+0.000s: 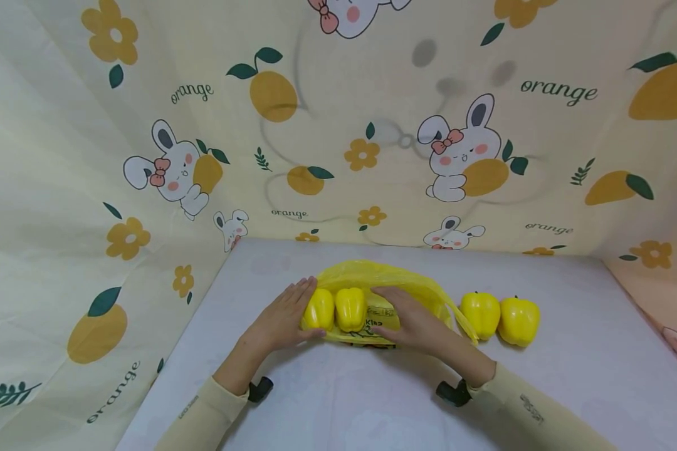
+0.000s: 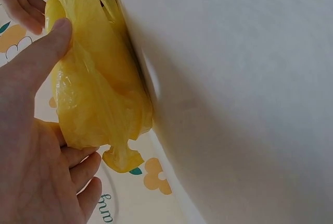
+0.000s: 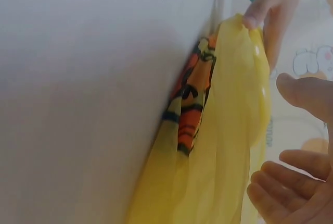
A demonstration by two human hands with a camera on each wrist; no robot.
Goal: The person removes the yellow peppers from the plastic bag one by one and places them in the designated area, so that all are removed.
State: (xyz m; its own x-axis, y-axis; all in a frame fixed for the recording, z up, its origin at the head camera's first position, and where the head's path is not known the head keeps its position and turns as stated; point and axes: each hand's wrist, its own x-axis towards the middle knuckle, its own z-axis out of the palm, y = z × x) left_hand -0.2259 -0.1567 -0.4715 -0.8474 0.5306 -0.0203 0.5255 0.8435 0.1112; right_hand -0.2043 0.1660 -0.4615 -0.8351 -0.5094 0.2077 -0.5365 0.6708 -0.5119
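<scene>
A yellow plastic bag point(image 1: 372, 270) with dark print lies on its side on the table, its mouth spread toward the right. Two yellow bell peppers, one on the left point(image 1: 318, 311) and one beside it point(image 1: 351, 310), sit side by side at its left end. My left hand point(image 1: 284, 321) grips that end, the thumb in front and the fingers behind, as the left wrist view of the bag point(image 2: 99, 88) shows. My right hand point(image 1: 412, 321) hovers over the bag's right part, its fingers and thumb spread apart with nothing between them.
Right of the bag stand two more yellow bell peppers, a nearer one point(image 1: 481, 315) by the bag's edge and another point(image 1: 519, 321) against it. A white table point(image 1: 361, 401) runs back to a printed cloth point(image 1: 327, 138). Dark wrist cameras sit under both forearms.
</scene>
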